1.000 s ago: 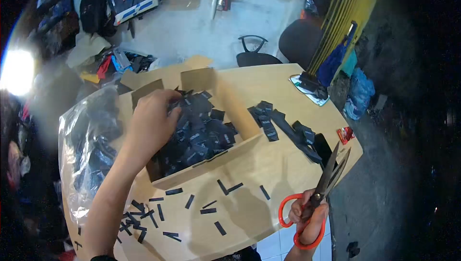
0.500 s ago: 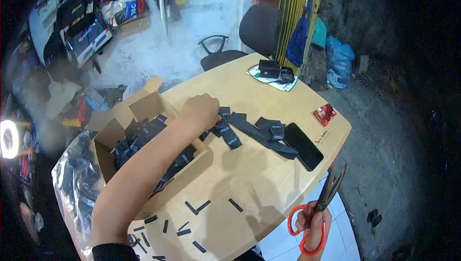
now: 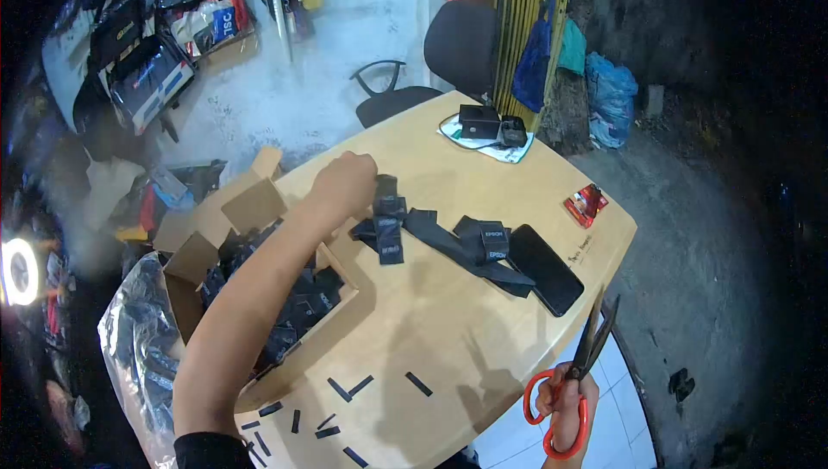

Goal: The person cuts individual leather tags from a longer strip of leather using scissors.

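My left hand (image 3: 345,182) is closed at the end of a black fabric strip (image 3: 389,232) with printed labels, above the table beyond the open cardboard box (image 3: 323,327). More black labelled pieces (image 3: 302,301) fill the box beneath my forearm. A longer black strip (image 3: 453,246) crosses the table, with folded EPSON labels (image 3: 494,240) at its right end, beside a black phone (image 3: 546,269). My right hand (image 3: 567,400) grips scissors (image 3: 590,346) with red handles at the table's right edge, blades pointing up and slightly parted.
Small dark cut scraps (image 3: 419,384) lie on the near table (image 3: 405,322). A black box (image 3: 479,122) rests on papers at the far end, and a red package (image 3: 586,205) near the right corner. Clear plastic (image 3: 138,339) hangs left of the box. An office chair (image 3: 461,50) stands behind.
My left hand has moved slightly up and left, and the labelled strip by it now hangs straighter, less slanted. My right hand still holds the scissors. The view has shifted slightly.
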{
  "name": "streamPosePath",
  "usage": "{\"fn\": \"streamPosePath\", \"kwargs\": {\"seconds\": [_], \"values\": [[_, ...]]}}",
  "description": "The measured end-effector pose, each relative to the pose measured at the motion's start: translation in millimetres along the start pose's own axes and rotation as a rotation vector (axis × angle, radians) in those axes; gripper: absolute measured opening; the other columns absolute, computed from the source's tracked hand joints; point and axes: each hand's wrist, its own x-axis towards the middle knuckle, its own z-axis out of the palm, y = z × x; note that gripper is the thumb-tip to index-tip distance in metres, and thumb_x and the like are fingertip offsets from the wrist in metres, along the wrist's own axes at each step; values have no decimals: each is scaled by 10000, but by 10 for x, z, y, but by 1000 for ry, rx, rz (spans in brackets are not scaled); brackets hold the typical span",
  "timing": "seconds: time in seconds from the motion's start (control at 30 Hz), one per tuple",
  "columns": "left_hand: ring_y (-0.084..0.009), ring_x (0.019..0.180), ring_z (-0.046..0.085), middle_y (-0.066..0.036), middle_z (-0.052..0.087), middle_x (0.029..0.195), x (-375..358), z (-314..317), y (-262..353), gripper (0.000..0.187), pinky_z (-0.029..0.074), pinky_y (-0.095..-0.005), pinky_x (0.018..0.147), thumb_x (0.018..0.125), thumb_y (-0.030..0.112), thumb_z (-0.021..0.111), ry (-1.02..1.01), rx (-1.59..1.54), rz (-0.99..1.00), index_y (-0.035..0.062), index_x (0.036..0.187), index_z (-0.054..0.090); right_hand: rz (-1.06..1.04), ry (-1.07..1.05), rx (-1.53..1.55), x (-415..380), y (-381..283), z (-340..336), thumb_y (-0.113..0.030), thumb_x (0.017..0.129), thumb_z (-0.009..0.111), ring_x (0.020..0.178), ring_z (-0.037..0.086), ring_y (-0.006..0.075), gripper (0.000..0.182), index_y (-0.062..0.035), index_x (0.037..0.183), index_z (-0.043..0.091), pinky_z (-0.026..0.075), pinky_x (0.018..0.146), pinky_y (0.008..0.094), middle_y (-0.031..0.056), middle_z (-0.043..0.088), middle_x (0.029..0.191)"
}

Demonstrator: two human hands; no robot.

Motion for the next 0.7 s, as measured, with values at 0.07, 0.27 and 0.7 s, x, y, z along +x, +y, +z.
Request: {"fn": "streamPosePath", "kwargs": {"seconds": [0.07,0.27,0.7], "values": [[-315,594,629,-190,631,670,-145,-238,15,194,495,-401,588,762,168,635,95,-382,71,-25,770,652,18,25,7,30,-23,83,-556,831,561,489,382,103,554,-16,833,439,280,430,231,26,388,575],[-127,523,601,-78,619,592,-639,-671,52,274,455,-285,511,812,255,640,261,-482,33,-17,772,643,76,-159,24,106,-127,356,-262,860,593,537,427,69,258,-45,773,484,335,478,215,-22,444,620],[-100,721,627,-79,645,787,-2583,-1148,258,167,517,-230,660,883,103,592,-56,-1549,-50,-62,878,616,-256,-614,547,455,-318,1224,-54,811,653,829,644,243,390,7,1129,435,510,683,296,204,630,974]]}}
